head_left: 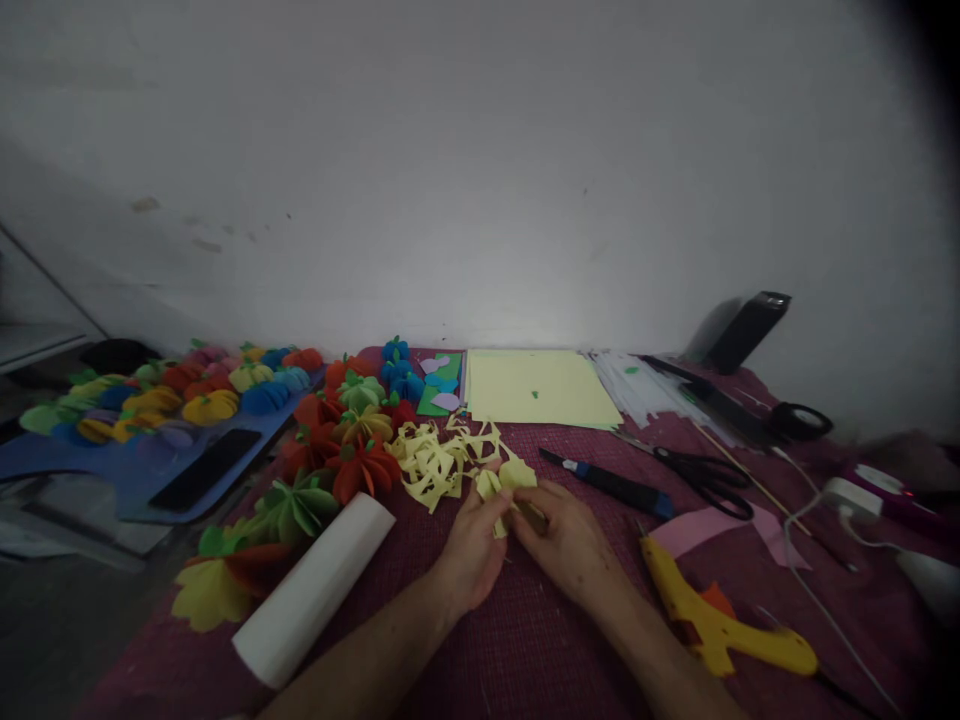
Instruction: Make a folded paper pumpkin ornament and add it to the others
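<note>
Between my two hands are pale yellow paper pieces (519,474), scalloped at the edge and partly covered by my fingers. My left hand (474,545) is closed on them from the left. From the right, my right hand (559,530) pinches the same paper with thumb and fingers. A heap of yellow paper scraps (431,465) lies just beyond my left hand. Right of my right hand rests a utility knife (615,486) with a dark blue and black handle, and past it black-handled scissors (705,470).
Paper pumpkins (364,465) in several colours crowd the left, more on a blue board (176,490). A white roll (315,590) lies near my left forearm. Yellow sheets (536,385) are stacked by the wall. A yellow glue gun (720,620) with a cord sits at right.
</note>
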`<state>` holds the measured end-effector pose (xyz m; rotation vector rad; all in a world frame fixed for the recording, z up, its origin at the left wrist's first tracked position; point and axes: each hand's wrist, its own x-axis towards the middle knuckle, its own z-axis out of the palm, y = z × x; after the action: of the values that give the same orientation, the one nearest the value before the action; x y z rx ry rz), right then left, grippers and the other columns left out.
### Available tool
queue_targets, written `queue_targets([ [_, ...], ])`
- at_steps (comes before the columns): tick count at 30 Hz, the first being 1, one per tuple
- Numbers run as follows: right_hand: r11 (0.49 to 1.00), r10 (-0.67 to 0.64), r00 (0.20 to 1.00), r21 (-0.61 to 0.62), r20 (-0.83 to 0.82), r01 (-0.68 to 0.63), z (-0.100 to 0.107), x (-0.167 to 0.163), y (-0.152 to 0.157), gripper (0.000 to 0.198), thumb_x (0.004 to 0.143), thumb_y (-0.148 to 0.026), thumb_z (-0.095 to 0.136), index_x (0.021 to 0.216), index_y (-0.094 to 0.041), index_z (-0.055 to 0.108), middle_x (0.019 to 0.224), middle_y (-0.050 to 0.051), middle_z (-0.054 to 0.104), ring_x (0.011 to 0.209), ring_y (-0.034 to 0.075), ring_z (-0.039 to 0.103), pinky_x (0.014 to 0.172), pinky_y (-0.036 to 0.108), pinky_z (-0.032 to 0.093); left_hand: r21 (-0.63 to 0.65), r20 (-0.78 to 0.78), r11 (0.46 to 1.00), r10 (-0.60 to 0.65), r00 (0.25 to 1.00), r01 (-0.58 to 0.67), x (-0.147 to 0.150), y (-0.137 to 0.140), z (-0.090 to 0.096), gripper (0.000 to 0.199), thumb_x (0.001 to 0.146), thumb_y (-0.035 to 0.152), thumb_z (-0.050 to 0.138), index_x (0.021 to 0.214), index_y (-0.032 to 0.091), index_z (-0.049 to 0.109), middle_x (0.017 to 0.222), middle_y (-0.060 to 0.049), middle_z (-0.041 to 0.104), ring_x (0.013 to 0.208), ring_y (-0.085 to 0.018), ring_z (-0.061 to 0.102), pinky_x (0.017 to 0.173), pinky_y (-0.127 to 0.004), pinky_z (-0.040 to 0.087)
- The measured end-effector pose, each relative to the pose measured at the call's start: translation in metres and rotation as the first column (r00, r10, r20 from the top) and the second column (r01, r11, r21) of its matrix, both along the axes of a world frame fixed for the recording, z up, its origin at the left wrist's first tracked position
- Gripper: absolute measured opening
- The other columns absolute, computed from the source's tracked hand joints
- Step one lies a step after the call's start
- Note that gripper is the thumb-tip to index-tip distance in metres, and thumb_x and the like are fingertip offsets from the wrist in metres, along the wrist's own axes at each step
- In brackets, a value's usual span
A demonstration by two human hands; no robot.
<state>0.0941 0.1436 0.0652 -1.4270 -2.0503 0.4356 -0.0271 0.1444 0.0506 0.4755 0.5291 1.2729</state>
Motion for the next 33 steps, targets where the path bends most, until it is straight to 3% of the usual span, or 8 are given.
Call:
queue_targets([
  [10,0.998,-0.069,0.996,0.009,0.057,0.068,-0.0026,0.0033,0.0028,0.026,0.089,-0.024,0.043,0.07,-0.018,0.06,0.073,0.004,0.062,0.068,0.017,0.056,0.059,0.025,0.039,-0.101,0.151,0.995,-0.003,0.988,0.019,-0.0023,0.0031,0.005,0.042,0.081,0.018,0.045,0.123,0.017,0.05,0.104,-0.006,0.066,0.104,-0.019,0.058,0.097,-0.032,0.036],
  [17,0.998,-0.056,0.998,-0.014,0.014,0.057,-0.0014,0.005,0.0028,0.027,0.088,-0.027,0.045,0.071,-0.02,0.065,0.07,0.003,0.066,0.065,0.016,0.059,0.057,0.024,0.04,-0.133,0.112,0.991,-0.012,0.994,0.027,-0.0026,0.0023,0.0056,0.046,0.078,0.019,0.048,0.125,0.02,0.05,0.104,-0.004,0.067,0.104,-0.019,0.058,0.097,-0.032,0.037],
  [22,0.999,-0.047,0.998,-0.011,-0.04,0.046,-0.0039,0.0047,0.0035,0.022,0.087,-0.025,0.046,0.095,-0.021,0.066,0.086,0.004,0.071,0.072,0.018,0.065,0.062,0.026,0.046,-0.133,0.136,0.991,0.013,0.991,0.005,-0.0023,0.0037,0.0051,0.041,0.079,0.02,0.046,0.119,0.018,0.055,0.105,-0.005,0.066,0.108,-0.019,0.055,0.095,-0.029,0.038],
  [26,0.996,-0.085,0.994,-0.01,-0.062,0.085,-0.0063,0.0047,0.004,0.04,0.085,-0.021,0.047,0.124,-0.021,0.05,0.103,0.007,0.069,0.08,0.02,0.066,0.069,0.029,0.049,-0.117,0.138,0.993,-0.008,0.99,0.024,-0.0029,0.004,0.0052,0.039,0.08,0.024,0.046,0.117,0.018,0.056,0.109,-0.005,0.065,0.11,-0.02,0.054,0.096,-0.03,0.038],
  [29,0.999,-0.002,0.997,0.039,-0.071,0.005,-0.0066,0.0044,0.0043,0.032,0.086,-0.017,0.044,0.114,-0.021,0.057,0.103,0.006,0.068,0.087,0.018,0.064,0.075,0.028,0.049,-0.116,0.142,0.992,-0.022,0.99,0.039,-0.0032,0.0038,0.006,0.039,0.08,0.025,0.046,0.117,0.019,0.056,0.11,-0.004,0.064,0.111,-0.02,0.053,0.096,-0.03,0.038],
  [33,0.997,0.075,0.997,0.035,-0.025,-0.074,-0.0012,0.0018,0.0017,0.024,0.088,-0.02,0.043,0.094,-0.02,0.067,0.086,0.005,0.067,0.077,0.017,0.062,0.069,0.027,0.048,-0.127,0.138,0.991,-0.024,0.99,0.041,-0.0026,0.0036,0.0066,0.039,0.08,0.022,0.045,0.118,0.018,0.055,0.111,-0.004,0.064,0.11,-0.019,0.054,0.096,-0.029,0.038],
])
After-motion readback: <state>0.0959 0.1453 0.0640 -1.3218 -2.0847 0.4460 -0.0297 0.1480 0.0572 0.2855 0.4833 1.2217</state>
